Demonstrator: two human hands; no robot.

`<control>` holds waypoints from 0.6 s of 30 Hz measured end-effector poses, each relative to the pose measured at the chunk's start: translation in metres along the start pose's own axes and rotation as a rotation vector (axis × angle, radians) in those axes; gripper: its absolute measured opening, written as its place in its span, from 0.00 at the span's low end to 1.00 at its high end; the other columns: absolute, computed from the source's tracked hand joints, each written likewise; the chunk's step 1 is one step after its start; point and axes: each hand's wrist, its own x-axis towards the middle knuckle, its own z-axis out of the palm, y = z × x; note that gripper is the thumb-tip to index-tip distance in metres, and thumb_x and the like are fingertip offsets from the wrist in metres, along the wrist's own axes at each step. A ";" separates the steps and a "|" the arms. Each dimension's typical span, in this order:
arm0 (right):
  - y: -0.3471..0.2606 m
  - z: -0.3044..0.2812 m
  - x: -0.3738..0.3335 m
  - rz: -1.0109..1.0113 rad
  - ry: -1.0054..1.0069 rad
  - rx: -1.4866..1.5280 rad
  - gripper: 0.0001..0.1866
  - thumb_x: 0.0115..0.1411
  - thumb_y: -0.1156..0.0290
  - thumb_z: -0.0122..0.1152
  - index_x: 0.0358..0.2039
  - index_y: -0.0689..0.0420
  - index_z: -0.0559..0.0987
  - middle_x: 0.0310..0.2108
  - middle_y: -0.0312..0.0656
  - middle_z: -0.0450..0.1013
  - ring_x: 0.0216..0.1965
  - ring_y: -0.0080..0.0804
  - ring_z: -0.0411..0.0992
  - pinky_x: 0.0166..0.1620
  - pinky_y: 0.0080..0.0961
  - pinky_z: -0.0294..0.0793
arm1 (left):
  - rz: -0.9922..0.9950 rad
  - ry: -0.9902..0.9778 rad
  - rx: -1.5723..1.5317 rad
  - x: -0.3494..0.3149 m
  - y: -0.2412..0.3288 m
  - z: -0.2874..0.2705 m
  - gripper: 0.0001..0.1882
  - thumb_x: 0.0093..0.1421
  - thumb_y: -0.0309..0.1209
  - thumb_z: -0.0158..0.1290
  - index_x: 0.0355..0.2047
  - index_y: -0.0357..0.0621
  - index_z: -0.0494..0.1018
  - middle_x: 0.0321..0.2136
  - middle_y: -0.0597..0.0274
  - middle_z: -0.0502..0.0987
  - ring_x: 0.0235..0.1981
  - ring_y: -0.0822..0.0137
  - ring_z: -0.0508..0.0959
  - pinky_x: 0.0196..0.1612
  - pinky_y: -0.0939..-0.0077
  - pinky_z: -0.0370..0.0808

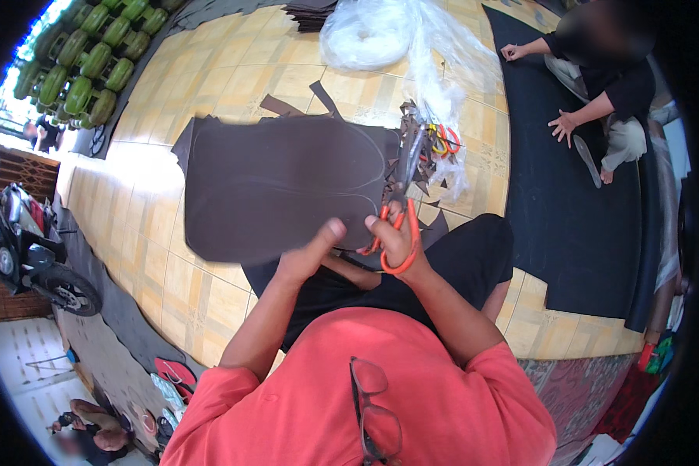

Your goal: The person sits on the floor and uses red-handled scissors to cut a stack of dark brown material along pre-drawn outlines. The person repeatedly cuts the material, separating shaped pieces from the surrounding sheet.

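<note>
Your right hand (396, 241) has its fingers through the orange loops of a pair of scissors (402, 203) — that grip is closed on the handles, and the blades run up from the middle of the frame, long axis near vertical, tips pointing to the top edge. Your left hand (309, 256) pinches the lower edge of a dark brown sheet (279, 186), thumb on top, so that grip is closed on the sheet. The sheet lies wide across the middle of the frame, its long axis left to right, with faint curved outlines drawn on it. The blades meet its right edge. Just right of the blades lie dark offcuts (415, 128) and more orange-handled scissors (445, 141) on the tiled floor (233, 70). At upper right another person's hand (563, 124) rests on a large black mat (551, 217).
</note>
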 end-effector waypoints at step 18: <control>-0.009 -0.005 0.002 -0.427 0.047 -0.563 0.16 0.64 0.61 0.57 0.37 0.63 0.69 0.27 0.49 0.72 0.28 0.43 0.73 0.34 0.36 0.71 | -0.089 0.234 -0.453 0.021 0.019 -0.017 0.21 0.58 0.20 0.54 0.52 0.38 0.68 0.46 0.57 0.73 0.49 0.62 0.74 0.54 0.65 0.71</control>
